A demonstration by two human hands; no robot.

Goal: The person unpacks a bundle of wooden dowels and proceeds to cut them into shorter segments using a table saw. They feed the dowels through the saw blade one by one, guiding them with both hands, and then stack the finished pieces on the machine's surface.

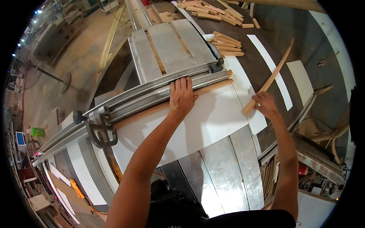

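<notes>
My left hand [183,97] is closed over a long wooden strip [146,112] and the metal fence [152,93] it lies along. The fingertips curl onto the fence; the thumb rests by the strip. In my right hand [265,104] a second wooden strip [274,74], looking tapered, is gripped near its lower end. That strip slants up and away to the right, its far end narrow. Beneath both hands lies a white sheet [205,117] on the metal machine table [224,163]. A dark clamp-like handle [100,133] sits at the fence's left part.
Short wooden pieces [228,47] lie in a pile beyond the fence's right end, with more wooden pieces [213,11] farther back. A grooved metal sliding table [173,47] extends behind the fence. An orange-handled tool [76,189] is at lower left; a standing fan [28,76] is farther off.
</notes>
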